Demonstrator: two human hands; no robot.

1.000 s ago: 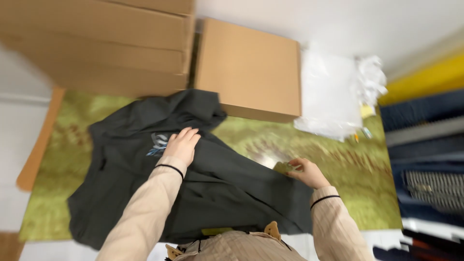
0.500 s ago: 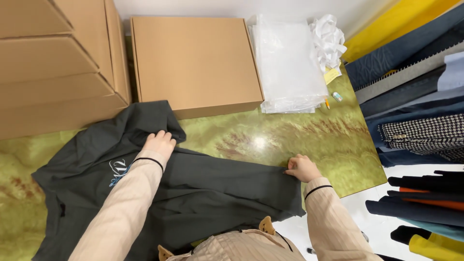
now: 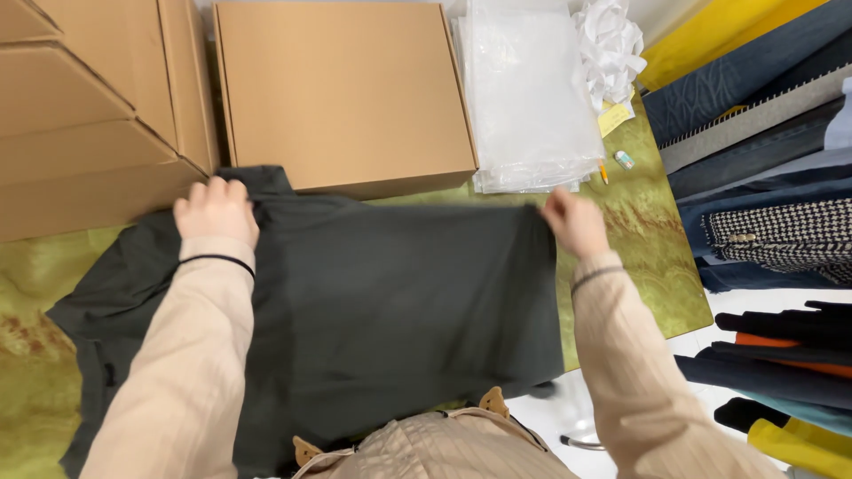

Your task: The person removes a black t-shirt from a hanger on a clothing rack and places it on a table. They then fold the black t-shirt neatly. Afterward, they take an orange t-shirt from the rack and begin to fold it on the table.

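Holding a dark shirt (image 3: 382, 310) by its far edge, both hands are closed on the cloth. The left hand (image 3: 216, 211) grips the far left corner and the right hand (image 3: 575, 222) pinches the far right corner. The shirt lies spread on a green bench (image 3: 652, 239), in the near middle. A flat brown box (image 3: 342, 93) sits just behind it. More brown boxes (image 3: 89, 115) stand at the far left. A pile of clear bags (image 3: 528, 98) lies to the right of the flat box
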